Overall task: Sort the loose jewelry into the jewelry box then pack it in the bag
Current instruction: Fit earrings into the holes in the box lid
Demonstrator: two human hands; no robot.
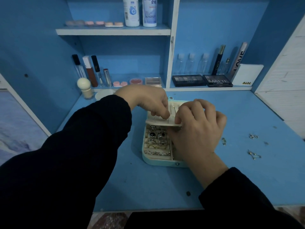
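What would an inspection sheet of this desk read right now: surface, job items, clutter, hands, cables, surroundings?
Surface: blue desk, scuffed, dim light.
Job's things: jewelry box open; rings fill its left compartment; white flap raised above them. Loose pieces lie on the desk to the right. Bag: not in view.
Clutter: nothing seen beyond the loose pieces.
Hands: left hand has curled fingertips at the flap, and whether they hold anything is too small to tell; right hand grips the flap's right edge.
Cables: nothing seen.
Surroundings: shelves with bottles, palettes and other cosmetics.
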